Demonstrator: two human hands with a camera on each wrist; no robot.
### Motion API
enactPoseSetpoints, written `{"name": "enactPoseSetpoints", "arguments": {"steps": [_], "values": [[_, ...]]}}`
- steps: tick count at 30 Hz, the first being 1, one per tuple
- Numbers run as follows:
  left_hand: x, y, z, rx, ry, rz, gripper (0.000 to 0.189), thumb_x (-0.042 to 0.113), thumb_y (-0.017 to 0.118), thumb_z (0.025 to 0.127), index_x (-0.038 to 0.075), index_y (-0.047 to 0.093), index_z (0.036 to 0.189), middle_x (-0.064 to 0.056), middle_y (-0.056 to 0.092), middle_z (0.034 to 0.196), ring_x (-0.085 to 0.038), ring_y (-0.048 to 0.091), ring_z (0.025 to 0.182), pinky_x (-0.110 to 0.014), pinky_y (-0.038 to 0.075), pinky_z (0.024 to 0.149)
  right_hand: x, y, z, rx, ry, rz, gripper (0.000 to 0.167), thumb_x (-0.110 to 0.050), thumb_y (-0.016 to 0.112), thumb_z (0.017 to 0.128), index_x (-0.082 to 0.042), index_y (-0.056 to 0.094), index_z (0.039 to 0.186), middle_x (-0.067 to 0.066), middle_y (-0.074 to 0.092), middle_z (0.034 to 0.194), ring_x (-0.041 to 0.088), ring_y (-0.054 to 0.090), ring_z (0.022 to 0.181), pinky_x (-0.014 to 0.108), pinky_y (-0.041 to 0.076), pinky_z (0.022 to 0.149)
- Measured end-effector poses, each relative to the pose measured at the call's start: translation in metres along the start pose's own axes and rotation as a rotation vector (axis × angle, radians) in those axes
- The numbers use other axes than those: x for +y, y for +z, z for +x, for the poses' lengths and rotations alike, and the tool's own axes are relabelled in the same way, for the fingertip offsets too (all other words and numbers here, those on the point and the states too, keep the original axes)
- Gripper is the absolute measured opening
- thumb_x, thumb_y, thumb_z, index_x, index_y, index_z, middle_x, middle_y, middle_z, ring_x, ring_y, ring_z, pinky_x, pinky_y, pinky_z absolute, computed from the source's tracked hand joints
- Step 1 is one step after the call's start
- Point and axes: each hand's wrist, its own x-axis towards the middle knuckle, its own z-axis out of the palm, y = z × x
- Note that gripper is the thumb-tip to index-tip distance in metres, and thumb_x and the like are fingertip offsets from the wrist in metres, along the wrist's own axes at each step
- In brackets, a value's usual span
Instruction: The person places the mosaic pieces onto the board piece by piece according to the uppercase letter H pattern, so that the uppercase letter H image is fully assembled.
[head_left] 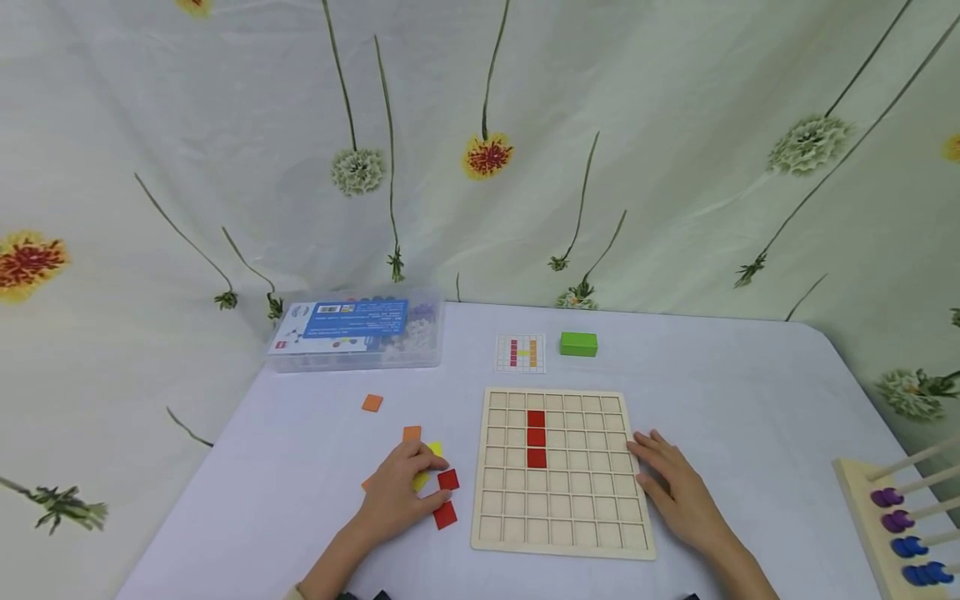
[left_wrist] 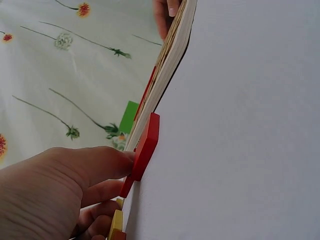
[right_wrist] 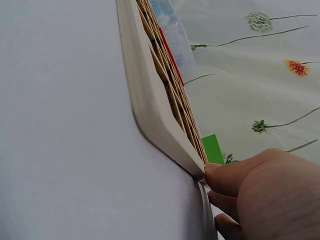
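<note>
In the head view my left hand (head_left: pixel 401 485) is low over a small group of loose square tiles. Its thumb and index finger lie on either side of a red tile (head_left: pixel 448 479), and a second red tile (head_left: pixel 446 515) is just below the thumb. Yellow tiles (head_left: pixel 435 448) and an orange tile (head_left: pixel 412 433) show around the fingers, partly covered. My right hand (head_left: pixel 678 492) rests at the right edge of a wooden grid board (head_left: pixel 585 507), fingertips and thumb touching its rim. Three red tiles (head_left: pixel 536 436) fill a vertical row of the board's cells.
Behind the board lie a printed pattern card (head_left: pixel 521 353) and a green block (head_left: pixel 578 344). A clear plastic box (head_left: pixel 420 354) stands at the back left. One orange tile (head_left: pixel 372 402) lies apart, and a bead frame (head_left: pixel 862 508) is at the right edge.
</note>
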Motion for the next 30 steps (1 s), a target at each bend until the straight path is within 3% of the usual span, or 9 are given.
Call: {"name": "enactPoseSetpoints", "arguments": {"steps": [11, 19, 26, 30], "values": [[0.0, 0.0, 0.0, -0.001, -0.013, -0.025, 0.024, 0.016, 0.086, 0.07, 0.017, 0.073, 0.09, 0.019, 0.051, 0.087, -0.003, 0.049, 0.089, -0.025, 0.047, 0.077, 0.0, 0.0, -0.002, 0.01, -0.007, -0.014, 0.041, -0.01, 0.063, 0.093, -0.007, 0.058, 0.133, 0.018, 0.053, 0.141, 0.039, 0.036, 0.138, 0.003, 0.001, 0.11], [0.001, 0.001, 0.001, -0.001, -0.014, -0.023, 0.023, 0.015, 0.086, 0.07, 0.018, 0.073, 0.089, 0.019, 0.051, 0.087, -0.003, 0.049, 0.088, -0.025, 0.047, 0.078, -0.001, -0.001, -0.001, 0.0, 0.017, -0.008, 0.041, -0.009, 0.064, 0.092, -0.006, 0.058, 0.133, 0.019, 0.053, 0.141, 0.048, 0.037, 0.135, 0.003, 0.0, 0.11], [0.008, -0.003, 0.006, -0.031, -0.041, -0.012, 0.023, 0.015, 0.083, 0.073, 0.021, 0.07, 0.09, 0.016, 0.054, 0.086, -0.003, 0.05, 0.084, -0.024, 0.047, 0.076, 0.0, -0.001, -0.001, 0.017, -0.01, -0.013, 0.042, -0.008, 0.065, 0.091, -0.007, 0.059, 0.133, 0.018, 0.054, 0.14, 0.047, 0.038, 0.134, 0.002, 0.001, 0.109], [0.019, -0.007, 0.013, -0.021, -0.015, -0.026, 0.024, 0.014, 0.082, 0.074, 0.021, 0.067, 0.091, 0.015, 0.057, 0.085, -0.005, 0.051, 0.079, -0.022, 0.047, 0.072, 0.0, 0.0, -0.001, 0.01, -0.015, -0.009, 0.042, -0.008, 0.064, 0.091, -0.007, 0.058, 0.133, 0.019, 0.054, 0.14, 0.047, 0.038, 0.133, 0.001, 0.001, 0.109]]}}
